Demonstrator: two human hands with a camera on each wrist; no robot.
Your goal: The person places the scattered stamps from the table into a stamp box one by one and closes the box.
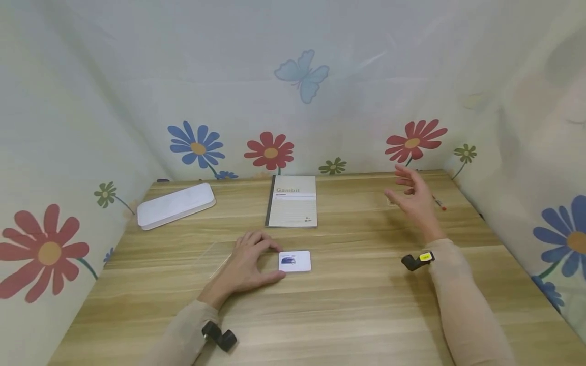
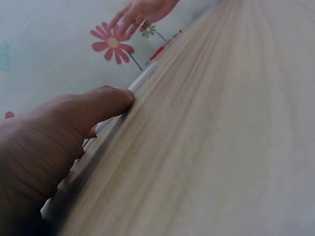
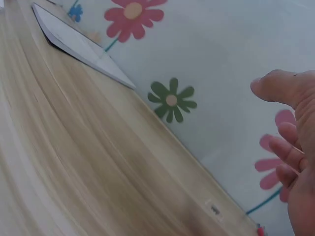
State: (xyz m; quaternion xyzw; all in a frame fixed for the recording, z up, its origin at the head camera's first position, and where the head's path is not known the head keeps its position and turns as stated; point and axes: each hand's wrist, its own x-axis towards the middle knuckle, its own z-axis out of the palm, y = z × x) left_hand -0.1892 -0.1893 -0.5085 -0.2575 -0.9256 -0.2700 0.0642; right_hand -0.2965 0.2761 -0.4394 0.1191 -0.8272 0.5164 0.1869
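A small white card [image 1: 302,262] with rounded corners and a dark blue print lies in the middle of the wooden table. My left hand [image 1: 247,262] holds it by its left end, the thumb at the near corner and the index finger at the far one. In the left wrist view the card [image 2: 143,77] shows thin and edge-on beyond the thumb. My right hand [image 1: 414,201] hovers over the back right of the table, fingers loosely bent and nothing in them. Below and behind it are a small pale label-like piece [image 1: 392,202] and a red-tipped pencil [image 1: 439,203].
A notebook [image 1: 293,216] marked Gambit lies at the back centre. At the back left is a long white case [image 1: 176,206]. A clear flat sheet [image 1: 212,256] lies left of my left hand. Flower-printed curtain [image 1: 302,127] surrounds the table's back and sides.
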